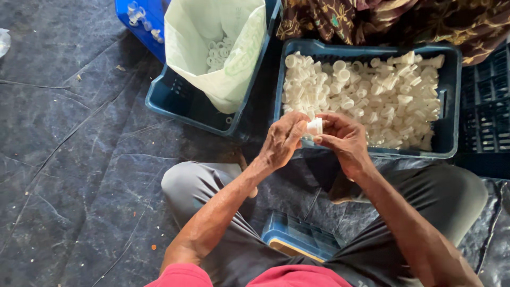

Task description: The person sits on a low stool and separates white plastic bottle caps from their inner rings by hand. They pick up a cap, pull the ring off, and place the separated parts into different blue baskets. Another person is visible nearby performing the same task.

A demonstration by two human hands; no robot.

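Both hands meet just above the knees: the left hand (284, 139) and right hand (342, 139) pinch one small white plastic cap (314, 126) between their fingertips, seemingly mid-fitting or checking it; finishing would call for a firm, aligned twist or press. Just beyond them, a dark blue crate (451, 106) brims with smooth, ribbed white caps (372, 93). Beyond the left hand, a pale green bag (212, 48) holds thin rings.

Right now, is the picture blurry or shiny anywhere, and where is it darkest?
Head view: soft, even light with no hard shadows; the left hand, right hand and small white plastic cap look sharp; the white caps in the blue crate are bright and slightly washed out; the dark floor sheet shows faint sheen; darkest under the knees.
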